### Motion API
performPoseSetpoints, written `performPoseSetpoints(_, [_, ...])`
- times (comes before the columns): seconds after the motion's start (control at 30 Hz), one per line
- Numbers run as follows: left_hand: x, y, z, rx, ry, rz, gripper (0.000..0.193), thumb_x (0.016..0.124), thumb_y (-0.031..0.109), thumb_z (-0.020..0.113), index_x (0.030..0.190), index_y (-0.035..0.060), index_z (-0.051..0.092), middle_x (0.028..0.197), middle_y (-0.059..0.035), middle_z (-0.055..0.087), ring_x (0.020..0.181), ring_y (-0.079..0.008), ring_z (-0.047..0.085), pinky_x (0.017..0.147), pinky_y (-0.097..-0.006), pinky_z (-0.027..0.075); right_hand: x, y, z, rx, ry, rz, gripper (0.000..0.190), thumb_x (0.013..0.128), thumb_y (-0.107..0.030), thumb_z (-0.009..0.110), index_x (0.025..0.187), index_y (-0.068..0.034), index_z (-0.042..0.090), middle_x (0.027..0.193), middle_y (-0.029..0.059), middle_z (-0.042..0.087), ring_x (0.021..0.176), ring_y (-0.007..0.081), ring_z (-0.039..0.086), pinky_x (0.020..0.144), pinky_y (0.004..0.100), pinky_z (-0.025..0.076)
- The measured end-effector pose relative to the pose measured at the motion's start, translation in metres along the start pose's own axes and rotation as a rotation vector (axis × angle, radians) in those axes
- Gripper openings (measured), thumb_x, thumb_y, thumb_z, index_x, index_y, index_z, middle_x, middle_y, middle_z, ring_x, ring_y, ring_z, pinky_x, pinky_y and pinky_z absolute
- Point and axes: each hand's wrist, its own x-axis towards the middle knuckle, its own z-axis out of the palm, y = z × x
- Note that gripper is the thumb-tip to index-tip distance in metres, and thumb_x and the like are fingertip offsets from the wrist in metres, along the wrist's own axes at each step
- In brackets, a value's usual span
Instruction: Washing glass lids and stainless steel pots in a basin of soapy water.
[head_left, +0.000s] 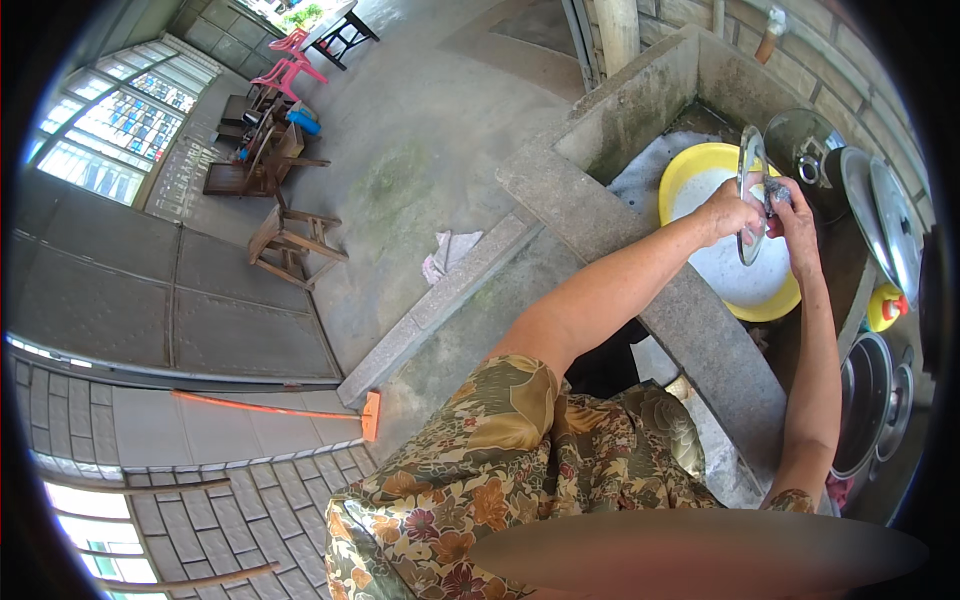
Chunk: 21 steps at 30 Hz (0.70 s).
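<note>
My left hand grips a round glass pot lid with a metal rim, held on edge above a yellow plastic basin of sudsy water. On the lid's other side my right hand closes on a grey metal scouring pad, against or very near the glass. The basin stands in a concrete sink. Beyond my right hand another glass lid leans at the sink's back wall. Part of the left fingers shows through the held lid.
Metal lids lean along the wall at the right. Below them are a yellow bottle with a red cap and a metal pot. The sink's concrete front edge runs under my left forearm. A cloth lies on the floor by a low kerb.
</note>
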Motion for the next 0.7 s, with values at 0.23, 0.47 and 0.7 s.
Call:
performPoseSetpoints(0.23, [-0.006, 0.006, -0.005, -0.336, -0.031, -0.166, 0.069, 0.073, 0.000, 0.058, 0.138, -0.0029, 0.034, 0.098, -0.0220, 0.064, 0.074, -0.0311, 0.068, 0.059, -0.0391, 0.058, 0.004, 0.011, -0.005, -0.230, -0.040, -0.212, 0.024, 0.092, -0.022, 0.055, 0.115, -0.014, 0.057, 0.079, -0.0012, 0.055, 0.064, 0.0060, 0.049, 0.054, 0.0214, 0.042])
performPoseSetpoints(0.47, [-0.027, 0.018, 0.026, 0.767, -0.096, 0.333, 0.075, 0.070, 0.003, 0.055, 0.142, 0.0108, 0.034, 0.112, -0.0234, 0.059, 0.103, -0.0410, 0.057, 0.093, -0.0455, 0.045, -0.001, -0.004, -0.017, 0.096, 0.259, 0.069, 0.028, 0.096, -0.030, 0.048, 0.115, -0.011, 0.050, 0.069, 0.0017, 0.052, 0.048, 0.0085, 0.050, 0.034, 0.0215, 0.037])
performPoseSetpoints(0.7, [-0.022, 0.010, 0.024, 0.652, 0.019, 0.286, 0.078, 0.070, 0.001, 0.058, 0.143, 0.0127, 0.035, 0.107, -0.0194, 0.061, 0.100, -0.0365, 0.060, 0.089, -0.0416, 0.047, -0.006, -0.015, -0.001, 0.092, 0.200, 0.008, 0.026, 0.095, -0.033, 0.050, 0.110, -0.011, 0.053, 0.075, -0.0018, 0.052, 0.058, 0.0056, 0.051, 0.049, 0.0195, 0.044])
